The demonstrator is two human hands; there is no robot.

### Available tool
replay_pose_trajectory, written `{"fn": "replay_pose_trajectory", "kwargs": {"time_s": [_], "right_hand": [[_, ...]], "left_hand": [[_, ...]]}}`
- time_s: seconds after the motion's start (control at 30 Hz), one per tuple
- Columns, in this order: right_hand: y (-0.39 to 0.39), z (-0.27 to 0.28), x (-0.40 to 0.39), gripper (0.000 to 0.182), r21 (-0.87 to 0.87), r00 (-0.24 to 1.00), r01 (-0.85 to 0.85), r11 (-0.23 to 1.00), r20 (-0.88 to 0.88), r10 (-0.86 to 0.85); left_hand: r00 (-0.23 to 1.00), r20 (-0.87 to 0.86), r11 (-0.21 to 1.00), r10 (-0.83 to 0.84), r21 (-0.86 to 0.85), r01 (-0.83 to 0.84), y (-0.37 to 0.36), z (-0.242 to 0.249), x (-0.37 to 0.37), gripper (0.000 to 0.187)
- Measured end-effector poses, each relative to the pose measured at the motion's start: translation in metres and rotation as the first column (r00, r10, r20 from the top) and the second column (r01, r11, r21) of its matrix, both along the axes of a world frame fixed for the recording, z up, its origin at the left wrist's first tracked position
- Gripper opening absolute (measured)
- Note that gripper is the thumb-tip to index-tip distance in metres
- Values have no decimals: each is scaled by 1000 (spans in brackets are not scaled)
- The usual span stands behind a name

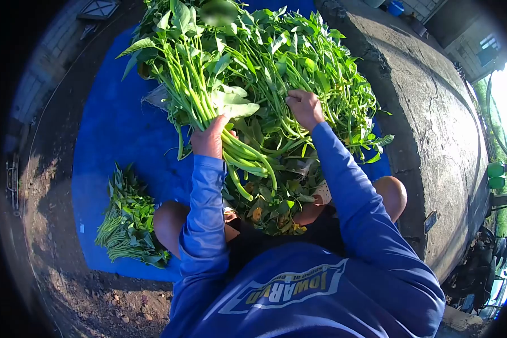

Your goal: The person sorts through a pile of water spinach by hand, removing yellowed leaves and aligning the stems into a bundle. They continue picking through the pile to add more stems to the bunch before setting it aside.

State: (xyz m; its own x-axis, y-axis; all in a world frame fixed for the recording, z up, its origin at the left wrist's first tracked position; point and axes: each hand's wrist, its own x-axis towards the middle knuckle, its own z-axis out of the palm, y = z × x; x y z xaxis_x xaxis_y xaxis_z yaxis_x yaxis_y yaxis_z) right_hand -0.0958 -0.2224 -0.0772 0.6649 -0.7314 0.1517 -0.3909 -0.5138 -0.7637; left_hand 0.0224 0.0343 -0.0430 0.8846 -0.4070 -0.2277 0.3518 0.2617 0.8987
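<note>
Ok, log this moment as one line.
left hand: grips stem bundle | right hand: curled, at large leafy pile | smaller pile: on blue tarp

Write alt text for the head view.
A bare left hand grips a bunch of long green leafy stems, while the curled right hand is at a large heap of leafy green stems on a blue sheet. A smaller leafy green pile lies at lower left.

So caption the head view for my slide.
Left grip around leafy stems, right grip at a green heap on blue tarp.
</note>
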Motion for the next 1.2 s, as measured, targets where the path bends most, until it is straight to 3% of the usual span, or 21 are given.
{"fn": "replay_pose_trajectory", "kwargs": {"time_s": [0.03,0.1,0.13,0.27,0.33,0.43,0.67,0.8,0.87,0.9,0.93,1.0,1.1,1.2], "right_hand": [[-3,11,-2,37,-19,1000,-14,1000,4,14],[-1,45,-17,40,338,986,-84,937,161,30],[4,68,-25,41,522,962,-163,837,272,18],[6,120,-51,40,529,928,-199,825,372,-15],[7,129,-56,38,564,851,-308,767,523,-42],[11,136,-50,35,521,916,-188,833,398,-42],[40,124,-30,28,144,848,50,988,517,-119],[83,131,-8,31,-242,906,175,954,418,-60],[100,105,9,31,-127,933,60,990,360,-10],[107,84,14,36,-197,958,-34,980,273,88],[116,60,19,40,-268,958,-131,954,212,191],[134,36,21,41,-156,946,-280,947,123,300],[143,37,17,45,248,972,-196,949,173,156],[153,22,20,51,438,966,-170,883,252,61]], "left_hand": [[1000,32,1000,1,5,-1,1,1,0,33],[997,79,1000,-18,6,17,2,-7,3,33],[995,98,999,-32,-4,33,3,-19,8,32],[993,44,994,-107,1,107,4,-6,5,28],[997,65,999,-35,-16,36,-3,-2,-1,29],[1000,11,999,-22,-31,22,-9,5,-1,28],[999,-23,995,-48,-85,46,-12,-11,-9,31],[996,-53,992,-71,-111,65,-17,-16,-13,34],[988,-119,993,-98,-84,89,-19,-20,-13,36],[980,-117,986,-158,-76,150,-18,-29,-10,39],[932,-228,959,-281,-96,265,-19,-48,0,40],[890,-244,881,-385,-384,276,-24,-55,-1,42],[858,-334,894,-391,-360,267,-19,-57,1,41],[998,-59,977,28,-210,-40,-25,-55,-21,47]]}}
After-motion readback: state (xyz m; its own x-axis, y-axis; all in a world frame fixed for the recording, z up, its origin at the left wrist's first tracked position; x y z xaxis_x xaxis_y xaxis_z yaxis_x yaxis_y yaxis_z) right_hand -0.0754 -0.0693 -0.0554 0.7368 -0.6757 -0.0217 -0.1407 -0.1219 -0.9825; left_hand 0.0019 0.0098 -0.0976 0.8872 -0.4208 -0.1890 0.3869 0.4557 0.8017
